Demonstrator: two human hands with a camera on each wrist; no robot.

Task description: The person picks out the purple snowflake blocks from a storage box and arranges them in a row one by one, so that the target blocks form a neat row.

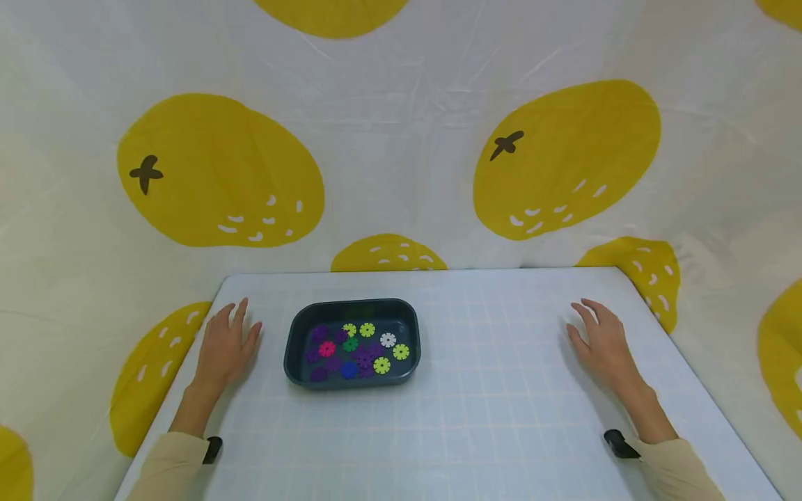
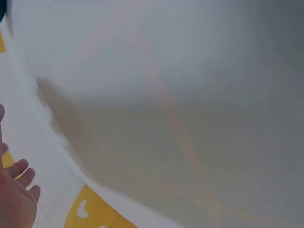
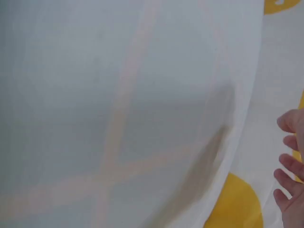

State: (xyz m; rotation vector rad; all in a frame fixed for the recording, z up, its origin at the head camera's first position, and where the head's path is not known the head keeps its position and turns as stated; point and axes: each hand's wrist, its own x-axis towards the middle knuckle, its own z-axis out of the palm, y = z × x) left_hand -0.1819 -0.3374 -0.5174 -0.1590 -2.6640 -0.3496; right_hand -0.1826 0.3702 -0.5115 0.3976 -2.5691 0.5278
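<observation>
A dark rectangular tray (image 1: 352, 307) stands left of centre on the table. Inside it lie several small notched discs, among them a white disc (image 1: 388, 339), a red disc (image 1: 327, 348), a green disc (image 1: 350, 344) and a blue disc (image 1: 348, 369), with purple and yellow-green ones around them. My left hand (image 1: 224, 348) is to the left of the tray, apart from it, with relaxed fingers and nothing held. Far to the tray's right, near the table's right side, my right hand (image 1: 603, 345) also has loose fingers and holds nothing. Both wrist views show part of each hand and the tabletop.
The table (image 1: 489, 410) has a pale, faintly checked cover. Behind and beside it hangs a white cloth (image 1: 401, 139) printed with large yellow fruit. A black band (image 1: 213, 450) sits at the left wrist and another band (image 1: 620, 444) at the right.
</observation>
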